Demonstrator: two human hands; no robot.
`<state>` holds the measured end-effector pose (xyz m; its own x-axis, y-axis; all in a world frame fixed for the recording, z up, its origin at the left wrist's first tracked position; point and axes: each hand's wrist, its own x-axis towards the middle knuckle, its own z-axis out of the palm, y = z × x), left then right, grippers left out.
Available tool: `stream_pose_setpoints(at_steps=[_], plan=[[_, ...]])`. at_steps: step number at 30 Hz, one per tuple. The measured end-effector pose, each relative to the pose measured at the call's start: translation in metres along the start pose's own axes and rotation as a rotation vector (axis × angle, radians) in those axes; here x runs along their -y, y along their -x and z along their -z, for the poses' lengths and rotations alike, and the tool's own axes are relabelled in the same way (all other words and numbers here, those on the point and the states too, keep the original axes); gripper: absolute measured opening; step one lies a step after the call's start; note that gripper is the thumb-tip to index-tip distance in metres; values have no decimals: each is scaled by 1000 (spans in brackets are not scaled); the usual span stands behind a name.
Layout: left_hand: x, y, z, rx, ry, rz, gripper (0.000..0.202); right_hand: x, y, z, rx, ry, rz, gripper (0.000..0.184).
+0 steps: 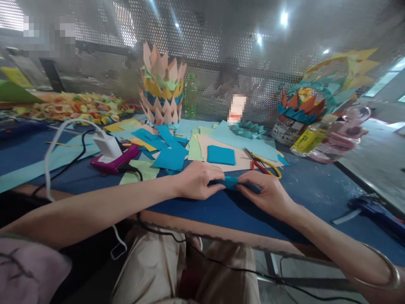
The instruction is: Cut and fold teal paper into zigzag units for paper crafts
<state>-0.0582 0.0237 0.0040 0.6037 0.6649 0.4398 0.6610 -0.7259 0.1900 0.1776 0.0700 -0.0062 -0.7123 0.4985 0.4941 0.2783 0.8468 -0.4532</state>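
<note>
My left hand (196, 180) and my right hand (268, 195) meet over the blue table (316, 190), both closed on a small folded piece of blue paper (230, 182). The paper shows only between the two hands, pressed low near the table top. Just beyond lie scissors with red and yellow handles (264, 165) and a blue paper square (220, 155) on a pile of cut sheets.
Loose coloured sheets (171, 147) spread behind the hands. A pink device with a white charger (112, 157) and cables sits at left. Tall paper crown stacks (162, 86) (299, 107), a green bottle (190, 96), a yellow bottle (308, 138) stand behind. A blue glue gun (375, 209) lies right.
</note>
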Motion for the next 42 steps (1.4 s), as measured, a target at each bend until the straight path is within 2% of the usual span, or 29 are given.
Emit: stream_pose_setpoints(at_steps=[10,14,42], plan=[[1,-2,-3,-22,-73,-2,17,0,-1,1,3,25,14,11],[1,-1,-1,6,-51,-12,18,0,-2,2,7,19,42,11],[-3,4,2,-11,-69,-3,16,2,-4,-2,-7,-7,78,9]])
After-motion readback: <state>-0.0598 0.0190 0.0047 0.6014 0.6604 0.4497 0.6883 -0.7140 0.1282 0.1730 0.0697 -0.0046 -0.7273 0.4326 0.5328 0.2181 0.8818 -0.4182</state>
